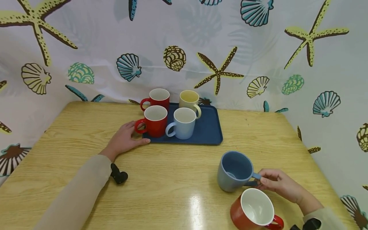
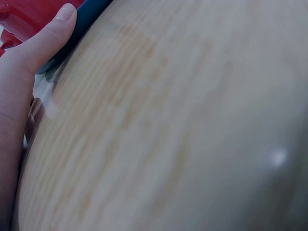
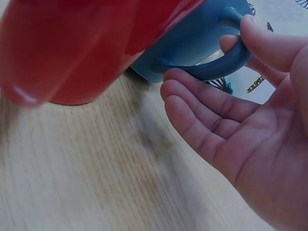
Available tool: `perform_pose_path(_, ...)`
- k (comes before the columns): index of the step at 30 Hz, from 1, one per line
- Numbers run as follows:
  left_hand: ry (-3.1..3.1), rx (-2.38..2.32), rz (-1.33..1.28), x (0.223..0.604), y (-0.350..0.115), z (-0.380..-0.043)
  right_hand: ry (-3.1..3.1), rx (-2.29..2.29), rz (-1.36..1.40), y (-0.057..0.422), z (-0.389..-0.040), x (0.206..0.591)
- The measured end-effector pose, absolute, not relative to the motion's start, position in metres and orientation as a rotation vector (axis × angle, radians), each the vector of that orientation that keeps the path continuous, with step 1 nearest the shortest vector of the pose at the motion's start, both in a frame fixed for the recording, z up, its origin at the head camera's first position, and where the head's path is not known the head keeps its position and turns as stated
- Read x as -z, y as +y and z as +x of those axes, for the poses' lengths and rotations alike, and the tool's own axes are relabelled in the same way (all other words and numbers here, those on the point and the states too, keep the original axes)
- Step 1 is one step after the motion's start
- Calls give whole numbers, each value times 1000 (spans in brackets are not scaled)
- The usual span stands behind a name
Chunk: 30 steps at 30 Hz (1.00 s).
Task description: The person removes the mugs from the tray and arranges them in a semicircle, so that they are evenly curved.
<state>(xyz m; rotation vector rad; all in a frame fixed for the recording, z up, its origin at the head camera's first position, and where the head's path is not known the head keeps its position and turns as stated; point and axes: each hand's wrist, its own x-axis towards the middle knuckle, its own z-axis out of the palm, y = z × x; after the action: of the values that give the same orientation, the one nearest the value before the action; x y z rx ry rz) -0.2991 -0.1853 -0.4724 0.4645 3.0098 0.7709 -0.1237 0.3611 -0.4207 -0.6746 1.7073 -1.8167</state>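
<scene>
Wood tabletop (image 1: 166, 182), shell-print cloth (image 1: 201, 28) behind. Right hand (image 1: 280, 185): thumb and index finger pinch the handle (image 3: 219, 67) of the blue mug (image 1: 225, 179), other 3 fingers (image 3: 202, 101) loosely extended below; mug body just left of them. Red mug (image 1: 240, 214) sits just nearer the camera. Left hand (image 1: 123, 140) spread at the left end of the blue tray (image 1: 208, 127), thumb straight along its front edge; tray carries 4 mugs (image 1: 156, 123).

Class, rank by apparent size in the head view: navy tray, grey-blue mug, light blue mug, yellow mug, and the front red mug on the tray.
1. Navy tray
2. Grey-blue mug, nearer the camera
3. Light blue mug and front red mug: too alike to rank
4. Yellow mug, partly hidden
</scene>
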Motion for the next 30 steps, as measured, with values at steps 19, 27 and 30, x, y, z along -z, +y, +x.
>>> perform_pose_path(19, 3011, -794, 497, 473, -186, -300, 1771, 1818, -642, 360, -107, 430)
perform_pose_path(27, 3013, -794, 513, 473, -187, -299, 1825, 1791, -637, 361, -104, 429)
perform_pose_path(30, 3012, -804, 520, 472, -186, -299, 1847, 1787, -632, 361, -102, 429)
